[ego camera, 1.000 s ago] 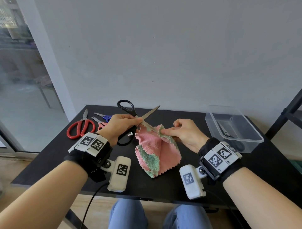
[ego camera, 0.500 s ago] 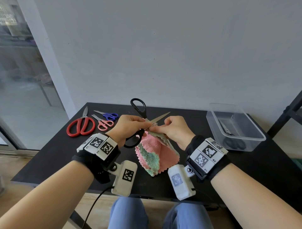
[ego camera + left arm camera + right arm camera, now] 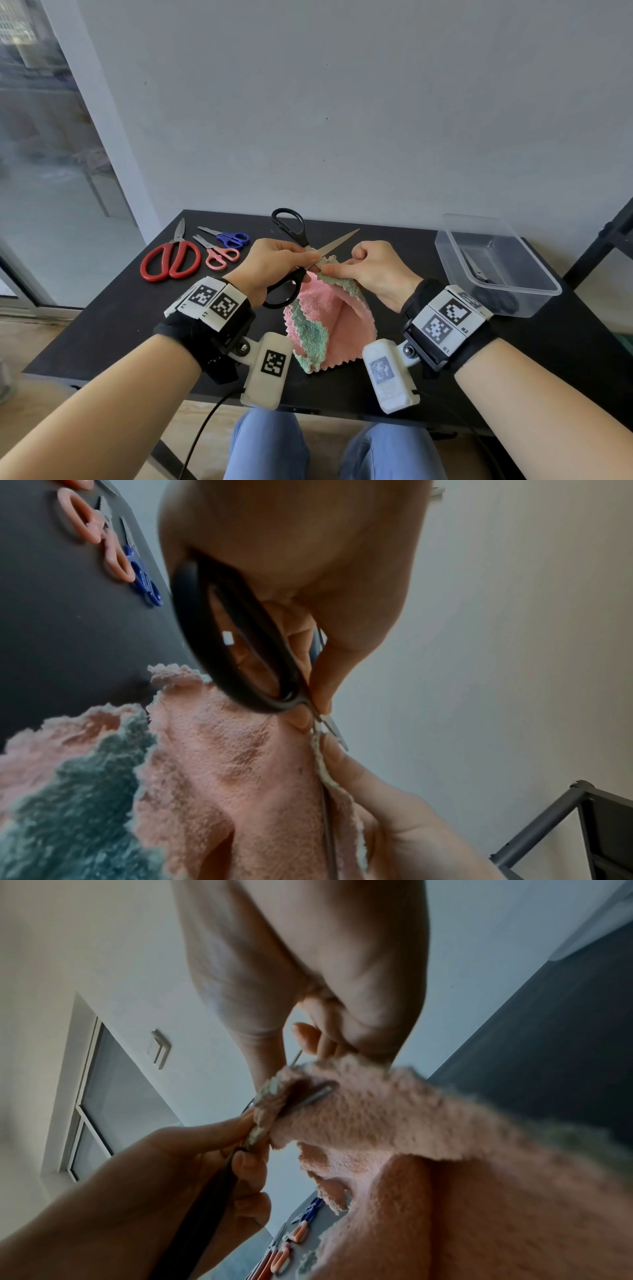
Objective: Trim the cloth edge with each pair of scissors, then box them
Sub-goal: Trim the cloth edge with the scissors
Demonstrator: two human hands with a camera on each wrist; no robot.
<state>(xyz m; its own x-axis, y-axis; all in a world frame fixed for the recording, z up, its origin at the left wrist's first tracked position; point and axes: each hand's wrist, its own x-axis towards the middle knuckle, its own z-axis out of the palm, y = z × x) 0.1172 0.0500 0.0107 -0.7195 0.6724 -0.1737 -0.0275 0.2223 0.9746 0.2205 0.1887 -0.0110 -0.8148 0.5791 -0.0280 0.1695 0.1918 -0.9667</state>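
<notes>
- Pink terry, green on the back: the cloth [image 3: 330, 318] hangs mid-frame over the black table [image 3: 113, 318], top edge lifted, lower folds resting on the tabletop.
- We've got our left hand [image 3: 270, 267] gripping the black-handled scissors [image 3: 291, 246], one loop sticking up above the knuckles, the other below the palm, blades parted.
- Our right hand [image 3: 376, 270] pinches the cloth's top edge just right of the blades, pulling it up taut.
- Here's what matters: the blades' long axis runs from lower left to upper right, and the edge sits right in their crotch, beside our right fingertips [image 3: 337, 761]. The wrist views show one blade either side of the fuzzy edge.
- So we judge the snip is ready; the squeeze belongs to the left hand, with the right fingers uncomfortably close.
- Left of frame, red scissors [image 3: 171, 258], pink scissors [image 3: 219, 255] and blue scissors [image 3: 229, 237] lie waiting.
- Right of frame, the clear box [image 3: 534, 291] holds something dark, seemingly one pair already.
</notes>
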